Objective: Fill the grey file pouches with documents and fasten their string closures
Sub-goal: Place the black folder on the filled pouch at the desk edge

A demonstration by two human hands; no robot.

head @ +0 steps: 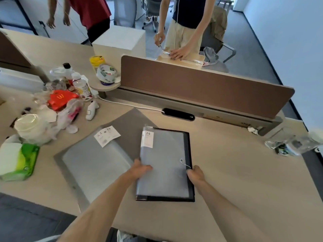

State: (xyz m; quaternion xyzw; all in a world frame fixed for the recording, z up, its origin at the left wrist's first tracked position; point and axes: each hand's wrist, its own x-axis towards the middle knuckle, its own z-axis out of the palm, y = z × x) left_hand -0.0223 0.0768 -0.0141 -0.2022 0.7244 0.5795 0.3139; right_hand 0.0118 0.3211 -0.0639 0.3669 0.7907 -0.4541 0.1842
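A grey file pouch (166,165) with a white "20" label lies in front of me on top of a black folder (190,154). My left hand (139,169) grips the pouch's left edge. My right hand (195,174) pinches the white string (185,164) that runs from the round button on the pouch's right side. A second grey pouch (97,165), with an "A4 20" label, lies flat to the left on a dark grey mat (129,123).
Clutter fills the left of the desk: bottles (81,84), a red bag (61,99), a plastic tub (29,124), a green tissue pack (17,161). A brown divider (201,88) stands behind. Wrappers (288,145) lie at the right. Two people stand beyond the desk.
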